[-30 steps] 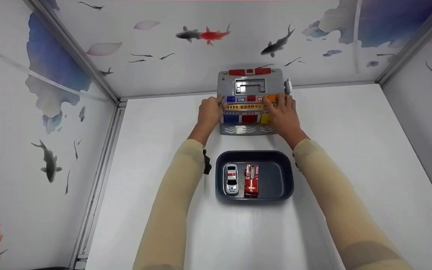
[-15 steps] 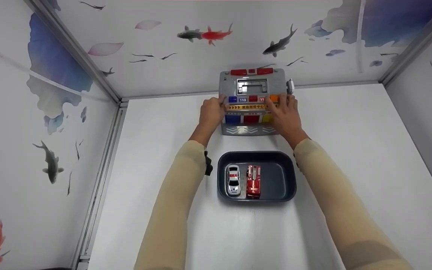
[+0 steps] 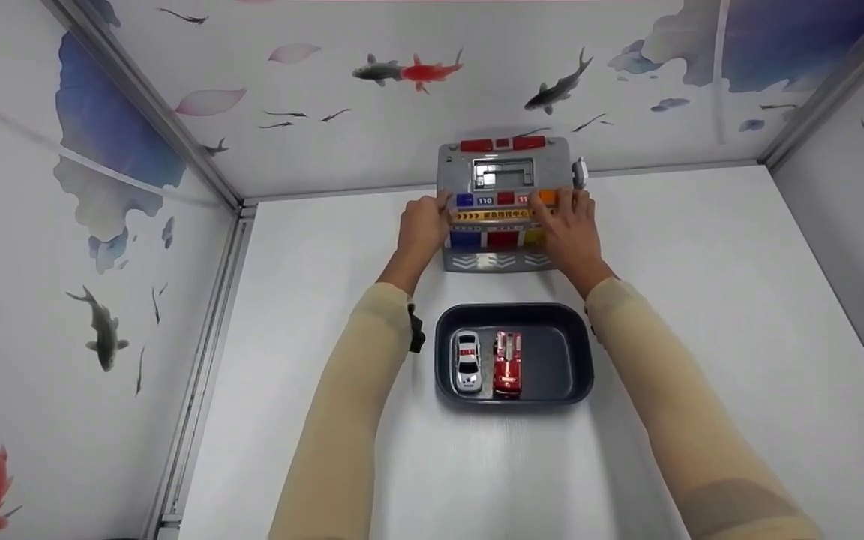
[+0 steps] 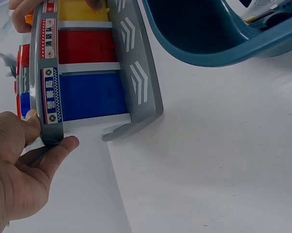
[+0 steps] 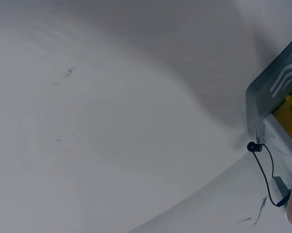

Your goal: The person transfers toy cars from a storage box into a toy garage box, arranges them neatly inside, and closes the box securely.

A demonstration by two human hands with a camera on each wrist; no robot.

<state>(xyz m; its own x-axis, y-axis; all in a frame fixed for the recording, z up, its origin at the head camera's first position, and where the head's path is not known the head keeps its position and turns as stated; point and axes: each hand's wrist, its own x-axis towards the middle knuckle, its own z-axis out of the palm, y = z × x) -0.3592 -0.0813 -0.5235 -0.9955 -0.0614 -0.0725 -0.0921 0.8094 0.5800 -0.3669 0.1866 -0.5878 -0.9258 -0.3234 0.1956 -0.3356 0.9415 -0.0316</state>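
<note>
A grey toy garage stands by the back wall, with a red light bar on top and blue, red and yellow doors in front. My left hand grips its left end, thumb on the upper front edge and fingers against the side in the left wrist view. The right hand holds the right end, its bent fingers by the orange button. One fingertip overlaps the yellow door in the right wrist view. Most of the right hand is out of that view.
A dark blue tray sits on the white table in front of the garage. It holds a white toy police car and a red toy fire truck. A black cord hangs near the garage's right side.
</note>
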